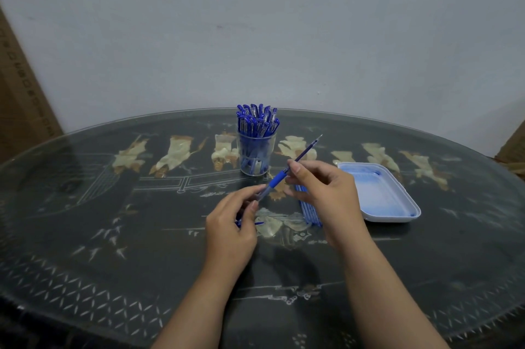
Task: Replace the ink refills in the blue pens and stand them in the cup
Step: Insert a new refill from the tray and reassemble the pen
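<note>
Over the middle of the table my left hand point(233, 223) pinches the clear barrel of a blue pen point(274, 181), which slants up to the right. A blue refill point(308, 148) sticks out of the pen's blue grip end, and my right hand point(321, 192) pinches that refill just above the grip. A clear cup point(255, 158) behind my hands holds several capped blue pens upright. Several loose refills point(308, 209) lie on the table under my right hand. A small blue part point(250, 223) lies below my left hand, partly hidden.
A white tray point(380, 192) with blue stains lies to the right of my right hand. The dark oval table point(113, 221) has a glass top. A cardboard box point(17, 98) leans at the far left, and a plain wall rises behind.
</note>
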Tool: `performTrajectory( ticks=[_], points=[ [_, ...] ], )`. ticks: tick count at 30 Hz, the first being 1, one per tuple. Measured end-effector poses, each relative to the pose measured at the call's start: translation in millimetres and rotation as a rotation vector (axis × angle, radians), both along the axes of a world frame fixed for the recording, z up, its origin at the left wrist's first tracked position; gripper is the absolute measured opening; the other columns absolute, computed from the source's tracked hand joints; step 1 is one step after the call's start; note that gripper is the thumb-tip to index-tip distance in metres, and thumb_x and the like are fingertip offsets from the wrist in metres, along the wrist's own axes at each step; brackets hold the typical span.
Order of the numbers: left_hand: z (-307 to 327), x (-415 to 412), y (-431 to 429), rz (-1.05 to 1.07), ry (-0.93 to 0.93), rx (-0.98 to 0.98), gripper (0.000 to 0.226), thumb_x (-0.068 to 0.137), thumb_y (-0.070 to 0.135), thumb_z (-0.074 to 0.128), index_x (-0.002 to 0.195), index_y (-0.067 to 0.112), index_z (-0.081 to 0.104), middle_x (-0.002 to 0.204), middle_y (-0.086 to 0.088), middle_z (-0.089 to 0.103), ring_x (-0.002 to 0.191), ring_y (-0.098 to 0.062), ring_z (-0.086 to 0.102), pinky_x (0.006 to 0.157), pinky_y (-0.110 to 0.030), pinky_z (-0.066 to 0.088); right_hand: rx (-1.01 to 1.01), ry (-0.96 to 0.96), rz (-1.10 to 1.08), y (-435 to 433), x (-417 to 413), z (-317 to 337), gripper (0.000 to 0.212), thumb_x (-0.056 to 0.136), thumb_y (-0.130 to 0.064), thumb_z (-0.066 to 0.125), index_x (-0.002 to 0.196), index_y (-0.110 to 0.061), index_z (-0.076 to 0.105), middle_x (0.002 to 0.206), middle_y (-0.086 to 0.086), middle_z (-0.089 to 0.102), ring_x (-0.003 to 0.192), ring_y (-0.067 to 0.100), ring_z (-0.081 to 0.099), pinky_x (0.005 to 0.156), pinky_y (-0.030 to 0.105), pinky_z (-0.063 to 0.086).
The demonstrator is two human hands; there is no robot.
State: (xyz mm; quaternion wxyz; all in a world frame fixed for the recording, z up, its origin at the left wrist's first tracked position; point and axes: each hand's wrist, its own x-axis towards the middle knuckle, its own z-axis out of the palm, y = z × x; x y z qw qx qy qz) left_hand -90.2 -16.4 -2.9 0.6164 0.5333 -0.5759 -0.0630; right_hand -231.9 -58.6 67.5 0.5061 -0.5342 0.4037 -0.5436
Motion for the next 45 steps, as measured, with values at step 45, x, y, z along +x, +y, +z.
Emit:
performTrajectory(
  ticks=[45],
  points=[
    [-3, 28, 5, -0.007, 0.049, 0.059, 0.046, 0.085, -0.012, 0.06, 0.101, 0.031, 0.068, 0.097, 0.013, 0.066, 0.089, -0.007, 0.062, 0.079, -0.012, 0.046, -0.078, 0.099, 0.178, 3, 11, 14, 0.008, 0.093, 0.0, 0.058, 0.093, -0.007, 0.061, 0.089, 0.012, 0.074, 0.085, 0.028, 0.073, 0.077, 0.038, 0.06]
  ],
)
